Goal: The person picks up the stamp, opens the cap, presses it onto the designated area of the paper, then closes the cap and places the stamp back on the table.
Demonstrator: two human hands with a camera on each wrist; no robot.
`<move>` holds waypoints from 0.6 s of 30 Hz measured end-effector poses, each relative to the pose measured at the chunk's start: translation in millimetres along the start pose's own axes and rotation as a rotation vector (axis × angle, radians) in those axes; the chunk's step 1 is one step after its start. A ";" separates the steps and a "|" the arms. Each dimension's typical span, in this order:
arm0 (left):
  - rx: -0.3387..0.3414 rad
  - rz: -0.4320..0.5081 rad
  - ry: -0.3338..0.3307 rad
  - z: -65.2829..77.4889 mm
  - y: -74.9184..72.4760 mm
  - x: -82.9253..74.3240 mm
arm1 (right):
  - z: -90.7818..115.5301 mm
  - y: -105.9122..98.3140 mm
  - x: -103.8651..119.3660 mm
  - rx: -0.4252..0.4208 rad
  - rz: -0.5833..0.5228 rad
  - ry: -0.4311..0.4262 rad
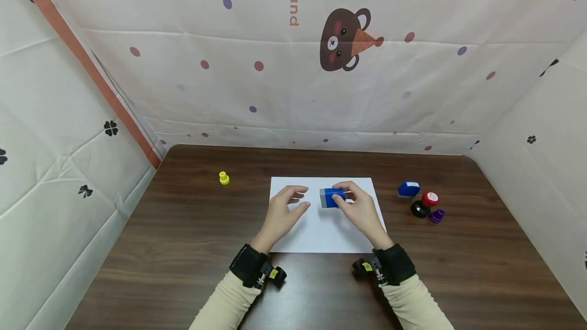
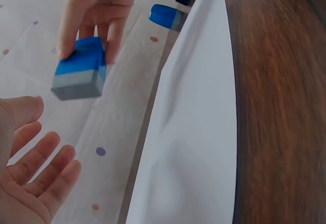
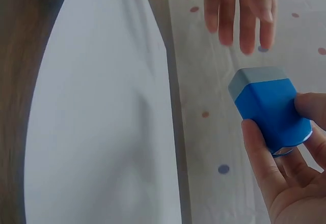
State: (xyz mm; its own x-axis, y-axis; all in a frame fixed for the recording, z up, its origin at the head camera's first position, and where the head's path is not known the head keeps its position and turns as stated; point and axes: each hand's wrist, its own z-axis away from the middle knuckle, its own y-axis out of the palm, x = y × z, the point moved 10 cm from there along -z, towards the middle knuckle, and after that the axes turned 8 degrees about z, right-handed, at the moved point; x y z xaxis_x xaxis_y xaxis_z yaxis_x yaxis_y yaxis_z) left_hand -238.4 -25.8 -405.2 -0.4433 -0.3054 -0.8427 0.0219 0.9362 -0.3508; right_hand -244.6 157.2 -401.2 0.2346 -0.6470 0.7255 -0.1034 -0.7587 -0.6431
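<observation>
My right hand (image 1: 362, 213) pinches a blue stamp (image 1: 334, 198) with a grey cap between thumb and fingers, above the white sheet of paper (image 1: 316, 236). The grey cap end points left, toward my left hand (image 1: 283, 213). That hand is held apart from the stamp, its fingers spread and loosely bent, with nothing in them. In the right wrist view the blue stamp (image 3: 270, 107) shows its grey end turned toward the left hand's fingers (image 3: 247, 20). The left wrist view shows the grey cap (image 2: 79, 85) facing the left palm.
On the table's right lie another blue stamp (image 1: 408, 189), a red stamp piece (image 1: 430, 198), a black round piece (image 1: 420, 209) and a purple stamp (image 1: 437, 215). A small yellow stamp (image 1: 223, 178) stands left of the paper. Printed cloth (image 1: 275, 90) hangs behind the brown table (image 1: 183, 248).
</observation>
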 end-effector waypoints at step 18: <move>-0.028 0.195 -0.085 -3.4 8.8 1.7 | 3.4 30.9 4.8 0.073 -0.218 0.081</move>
State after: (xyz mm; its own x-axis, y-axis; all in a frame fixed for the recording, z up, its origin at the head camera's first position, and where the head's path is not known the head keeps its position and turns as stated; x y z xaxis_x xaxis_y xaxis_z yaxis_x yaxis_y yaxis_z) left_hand -242.0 -17.5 -408.3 -0.3559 -0.1306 -0.9254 0.0745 0.9831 -0.1674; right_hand -243.4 130.9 -418.4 0.1649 -0.4748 0.8645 0.0121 -0.8755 -0.4831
